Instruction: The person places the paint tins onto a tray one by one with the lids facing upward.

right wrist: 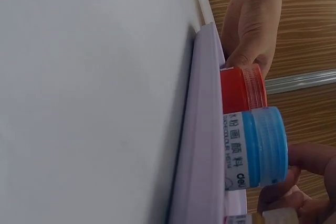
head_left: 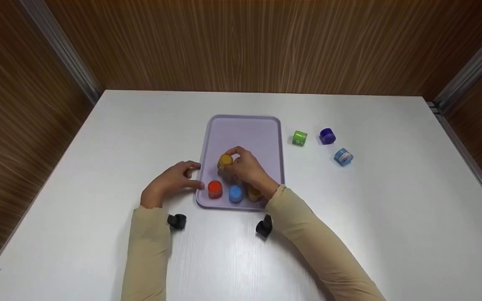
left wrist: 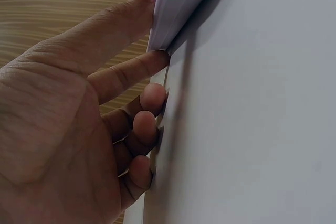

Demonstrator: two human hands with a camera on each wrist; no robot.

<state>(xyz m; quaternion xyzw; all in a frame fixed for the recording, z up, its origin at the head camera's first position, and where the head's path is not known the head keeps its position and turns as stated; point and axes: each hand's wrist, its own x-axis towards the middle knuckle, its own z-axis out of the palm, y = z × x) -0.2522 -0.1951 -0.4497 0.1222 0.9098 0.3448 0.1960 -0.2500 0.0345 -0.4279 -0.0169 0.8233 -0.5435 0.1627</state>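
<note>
My right hand (head_left: 247,167) grips a yellow-lidded paint jar (head_left: 225,160) between thumb and fingers, over the left middle of the lilac tray (head_left: 245,129). My left hand (head_left: 172,180) rests at the tray's left edge; in the left wrist view its thumb (left wrist: 121,22) reaches over the rim while the forefinger touches the outer side low down. Along the tray's near end stand a red paint jar (head_left: 215,189), a blue paint jar (head_left: 235,194) and a yellowish jar (head_left: 254,193), partly hidden by my right wrist. The blue jar's printed label (right wrist: 234,153) shows in the right wrist view.
Right of the tray, a green jar (head_left: 299,138), a purple jar (head_left: 327,136) and a light blue jar (head_left: 344,156) lie on the white table (head_left: 391,200). Wood-grain panels (head_left: 245,46) border the table. Black wrist devices (head_left: 177,221) sit at both sleeves.
</note>
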